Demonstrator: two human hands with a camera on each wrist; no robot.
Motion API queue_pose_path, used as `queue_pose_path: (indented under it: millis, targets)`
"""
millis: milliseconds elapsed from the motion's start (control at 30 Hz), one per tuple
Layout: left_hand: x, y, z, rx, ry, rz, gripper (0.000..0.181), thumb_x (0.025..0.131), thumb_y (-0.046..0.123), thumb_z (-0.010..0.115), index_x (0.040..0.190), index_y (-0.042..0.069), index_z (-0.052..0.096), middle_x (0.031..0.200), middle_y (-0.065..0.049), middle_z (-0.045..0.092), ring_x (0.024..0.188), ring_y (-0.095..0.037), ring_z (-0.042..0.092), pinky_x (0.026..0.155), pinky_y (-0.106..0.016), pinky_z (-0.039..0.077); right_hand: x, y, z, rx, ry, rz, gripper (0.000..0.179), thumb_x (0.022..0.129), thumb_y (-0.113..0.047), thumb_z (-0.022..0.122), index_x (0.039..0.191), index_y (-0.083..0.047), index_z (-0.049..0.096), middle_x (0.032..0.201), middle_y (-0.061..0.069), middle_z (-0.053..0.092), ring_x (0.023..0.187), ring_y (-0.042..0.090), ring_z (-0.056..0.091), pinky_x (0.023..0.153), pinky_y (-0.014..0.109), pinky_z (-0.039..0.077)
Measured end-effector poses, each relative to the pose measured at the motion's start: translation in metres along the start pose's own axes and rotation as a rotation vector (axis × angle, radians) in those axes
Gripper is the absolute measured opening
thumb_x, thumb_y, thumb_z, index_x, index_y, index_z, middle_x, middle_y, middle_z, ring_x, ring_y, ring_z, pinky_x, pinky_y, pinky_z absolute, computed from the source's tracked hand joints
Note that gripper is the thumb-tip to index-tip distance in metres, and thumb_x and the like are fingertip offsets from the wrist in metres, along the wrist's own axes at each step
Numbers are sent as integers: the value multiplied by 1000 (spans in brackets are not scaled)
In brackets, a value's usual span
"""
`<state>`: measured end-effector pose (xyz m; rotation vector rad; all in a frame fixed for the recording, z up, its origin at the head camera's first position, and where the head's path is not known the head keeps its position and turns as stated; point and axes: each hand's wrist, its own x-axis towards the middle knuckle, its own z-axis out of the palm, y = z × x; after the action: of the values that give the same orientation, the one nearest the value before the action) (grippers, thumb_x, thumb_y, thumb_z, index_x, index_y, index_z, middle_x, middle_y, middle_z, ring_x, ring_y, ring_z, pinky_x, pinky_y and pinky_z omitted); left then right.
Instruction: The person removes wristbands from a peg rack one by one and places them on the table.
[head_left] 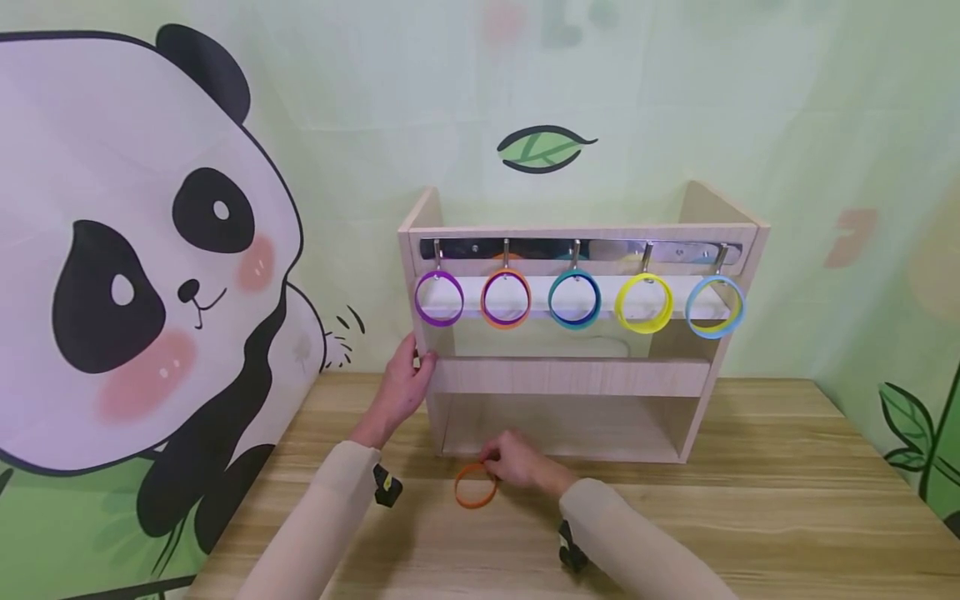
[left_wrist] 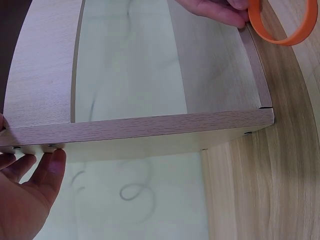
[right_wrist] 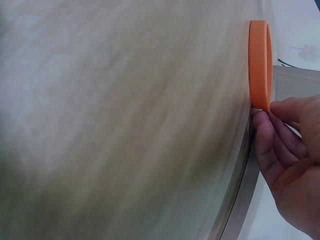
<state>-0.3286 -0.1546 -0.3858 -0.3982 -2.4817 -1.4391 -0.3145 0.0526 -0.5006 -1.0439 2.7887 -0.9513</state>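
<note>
Beige fabric sleeves lead to a right hand pinching a thin orange ring by its right edge, so that it lies left of that hand, before the pale wooden rack whose left side panel the farther left hand grips.

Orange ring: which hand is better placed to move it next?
Probably the right hand: it pinches the orange ring at its edge. The left hand is farther away, holding the rack by its left side.
</note>
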Motion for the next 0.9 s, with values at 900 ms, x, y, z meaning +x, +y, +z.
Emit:
queue_pose_path:
  millis: [900]
  targets:
    - [2,-2,1,-15,20,12,48,99,23,42,145,11,31,139,-12,42,120,-28,48,90,-40,50,-30,-51,-81,-73,130,-144,13,87,-10,66,98,-7,72,89,1,69,73,6,59,64,19,51]
